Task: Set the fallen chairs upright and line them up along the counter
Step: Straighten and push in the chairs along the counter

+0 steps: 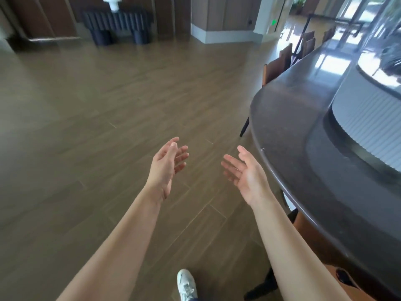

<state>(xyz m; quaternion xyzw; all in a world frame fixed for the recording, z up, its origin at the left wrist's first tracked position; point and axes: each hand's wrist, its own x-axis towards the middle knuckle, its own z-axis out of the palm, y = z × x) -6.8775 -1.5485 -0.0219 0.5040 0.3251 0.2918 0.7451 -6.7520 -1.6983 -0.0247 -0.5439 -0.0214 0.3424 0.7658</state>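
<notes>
Both of my hands reach out in front of me over the wooden floor, palms turned toward each other, and hold nothing. My left hand [168,161] has relaxed fingers. My right hand [245,170] hovers just left of the dark curved counter [303,131]. Several brown chairs stand upright along the counter's far side; the nearest one [275,67] shows its backrest and a black leg. A further chair [308,43] stands behind it. Under the counter close to me, part of an orange-brown chair [308,227] with black legs shows. No fallen chair is in view.
A wide stretch of wood-plank floor [108,127] spreads to the left. A dark ribbed bench [118,25] stands at the far wall. A white ribbed structure [368,118] sits on the counter. My white shoe [185,284] is at the bottom.
</notes>
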